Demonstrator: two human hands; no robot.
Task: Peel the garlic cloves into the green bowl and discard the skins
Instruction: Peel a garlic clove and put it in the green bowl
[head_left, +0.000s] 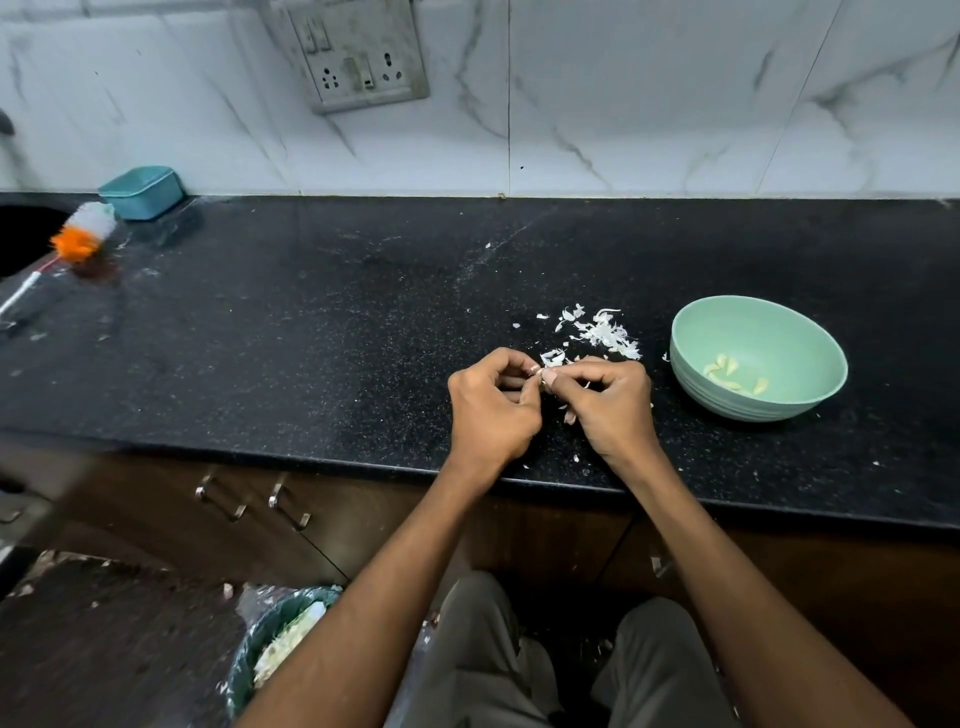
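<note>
Both hands, left hand (493, 402) and right hand (608, 397), pinch one garlic clove (542, 375), mid-peel; peeled cloves (735, 375) lie in green bowl (696, 364) rightward; skins (602, 332) just beyond await discarding.

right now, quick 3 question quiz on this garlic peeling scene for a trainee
1. True or false: the green bowl already holds peeled cloves.
2. Where does the pile of skins lie? A) in the bowl B) on the counter left of the bowl C) in the teal tub
3. Fill in: the left hand and right hand together pinch a ____.

Key: 1 true; 2 B; 3 garlic clove
</note>
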